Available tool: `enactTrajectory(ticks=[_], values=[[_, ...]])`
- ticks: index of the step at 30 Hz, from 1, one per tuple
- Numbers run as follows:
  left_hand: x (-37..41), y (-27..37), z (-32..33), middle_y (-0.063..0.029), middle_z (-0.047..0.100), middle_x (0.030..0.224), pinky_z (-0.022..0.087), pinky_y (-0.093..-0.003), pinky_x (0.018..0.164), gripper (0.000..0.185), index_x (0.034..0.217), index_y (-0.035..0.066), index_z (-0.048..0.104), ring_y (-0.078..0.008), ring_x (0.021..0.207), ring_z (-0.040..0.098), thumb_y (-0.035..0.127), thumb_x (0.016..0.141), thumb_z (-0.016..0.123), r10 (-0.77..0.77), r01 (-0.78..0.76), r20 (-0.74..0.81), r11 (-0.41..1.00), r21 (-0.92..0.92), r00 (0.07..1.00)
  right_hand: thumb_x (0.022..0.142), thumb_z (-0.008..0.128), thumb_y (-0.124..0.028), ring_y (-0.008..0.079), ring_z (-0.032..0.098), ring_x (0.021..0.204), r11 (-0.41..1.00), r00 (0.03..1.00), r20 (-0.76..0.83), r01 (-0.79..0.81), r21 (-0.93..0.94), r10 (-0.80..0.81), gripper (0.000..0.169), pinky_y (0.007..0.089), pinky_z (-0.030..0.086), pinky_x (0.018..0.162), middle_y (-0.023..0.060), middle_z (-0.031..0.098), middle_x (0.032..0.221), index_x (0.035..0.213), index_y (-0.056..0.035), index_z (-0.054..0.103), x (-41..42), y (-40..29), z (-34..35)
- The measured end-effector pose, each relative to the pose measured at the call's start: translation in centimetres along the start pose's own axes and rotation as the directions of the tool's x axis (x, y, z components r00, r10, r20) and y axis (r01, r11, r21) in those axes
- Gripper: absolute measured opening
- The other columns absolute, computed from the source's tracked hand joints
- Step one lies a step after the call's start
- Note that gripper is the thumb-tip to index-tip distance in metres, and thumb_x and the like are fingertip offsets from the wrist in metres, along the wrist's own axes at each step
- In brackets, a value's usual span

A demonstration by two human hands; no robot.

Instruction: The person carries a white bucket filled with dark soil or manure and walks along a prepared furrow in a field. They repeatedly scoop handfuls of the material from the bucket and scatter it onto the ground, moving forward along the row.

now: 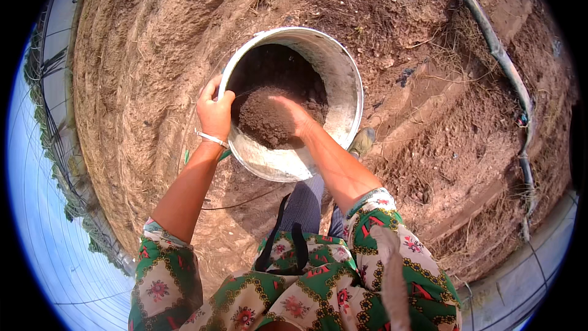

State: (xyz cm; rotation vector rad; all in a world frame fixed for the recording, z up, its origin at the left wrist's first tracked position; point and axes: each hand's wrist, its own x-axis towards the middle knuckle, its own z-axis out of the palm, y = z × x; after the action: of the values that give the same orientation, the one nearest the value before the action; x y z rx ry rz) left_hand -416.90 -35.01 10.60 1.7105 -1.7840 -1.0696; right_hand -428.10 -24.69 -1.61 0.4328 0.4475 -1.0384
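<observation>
In front of me is a round white bucket (342,76), its inner wall smeared with dirt. My left hand (216,112) grips the rim at the left, thumb over the edge, with a white band on the wrist. Inside, loose brown soil (264,122) covers the bottom, part of it in deep shadow. My right hand (291,115) reaches down into the bucket and touches this soil. Its fingers are blurred and partly covered, so whether they hold any soil is unclear.
Ridged bare earth (138,78) with dry straw surrounds the bucket. A long grey hose or pipe (498,50) curves across the ground at right. My shoe (364,141) is beside the bucket's lower right. Dark cables (43,82) run along the far left edge.
</observation>
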Motion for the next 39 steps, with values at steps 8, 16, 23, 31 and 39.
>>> enactTrajectory(ticks=[8, 16, 23, 31, 39], values=[[-0.1, 0.8, 3.3, 0.0003, 0.059, 0.084, 0.041, -0.0216, 0.068, 0.026, 0.098, -0.002, 0.061, -0.0084, 0.073, 0.052, 0.003, 0.074, 0.054, 0.075, -0.074, 0.133, 0.997, -0.010, 0.988, 0.083, 0.050, -0.029, 0.0304, 0.056, 0.102, 0.764, 0.769, 0.216, 0.475, 0.437, -0.601, 0.047, 0.0429, 0.047, 0.088, 0.0198, 0.055, 0.116, 0.122, -0.0019, 0.047, -17.7, -2.8, -6.3], [-0.7, 1.3, 2.8, -0.0024, 0.056, 0.075, 0.042, -0.0271, 0.062, 0.018, 0.085, 0.000, 0.062, -0.0129, 0.066, 0.050, 0.012, 0.076, 0.053, 0.066, -0.074, 0.151, 0.996, 0.048, 0.986, 0.081, 0.053, -0.038, 0.0337, 0.054, 0.106, 0.137, 0.260, -0.404, 0.941, 0.309, -0.877, 0.053, 0.0478, 0.046, 0.089, 0.0172, 0.054, 0.118, 0.120, -0.0031, 0.048, -48.9, 6.0, -26.1], [1.0, 0.7, 3.1, -0.0062, 0.055, 0.073, 0.043, -0.0357, 0.062, 0.019, 0.074, 0.000, 0.057, -0.0189, 0.064, 0.051, 0.019, 0.072, 0.054, -0.079, 0.065, 0.155, 0.993, 0.093, 0.985, 0.078, 0.054, -0.030, 0.0384, 0.057, 0.094, -0.316, -0.153, -0.826, 0.948, 0.032, -0.542, 0.045, 0.0457, 0.052, 0.070, 0.0164, 0.057, 0.112, 0.112, -0.0010, 0.053, -60.6, 30.9, -32.3], [-8.2, 3.9, 2.5, -0.0131, 0.045, 0.129, 0.034, -0.0501, 0.093, 0.065, 0.127, 0.004, 0.042, -0.0321, 0.115, 0.044, 0.044, 0.076, 0.050, -0.590, 0.525, 0.177, 0.794, 0.308, 0.788, 0.076, 0.058, -0.028, 0.0299, 0.060, 0.086, -0.653, -0.363, -0.899, 0.747, -0.122, -0.247, 0.031, 0.0438, 0.051, 0.070, 0.0097, 0.062, 0.099, 0.100, -0.0076, 0.059, -58.7, 61.5, -32.7], [-0.6, -2.8, 0.0, -0.0101, 0.030, 0.142, 0.022, -0.0578, 0.096, 0.078, 0.135, 0.012, 0.033, -0.0328, 0.127, 0.030, 0.058, 0.073, 0.039, -0.602, 0.488, 0.404, 0.797, 0.357, 0.689, 0.077, 0.052, -0.033, 0.0274, 0.060, 0.085, -0.731, -0.244, -0.970, 0.659, -0.177, 0.014, 0.031, 0.0393, 0.049, 0.072, 0.0069, 0.064, 0.098, 0.094, -0.0104, 0.063, -52.6, 71.5, -29.1]])
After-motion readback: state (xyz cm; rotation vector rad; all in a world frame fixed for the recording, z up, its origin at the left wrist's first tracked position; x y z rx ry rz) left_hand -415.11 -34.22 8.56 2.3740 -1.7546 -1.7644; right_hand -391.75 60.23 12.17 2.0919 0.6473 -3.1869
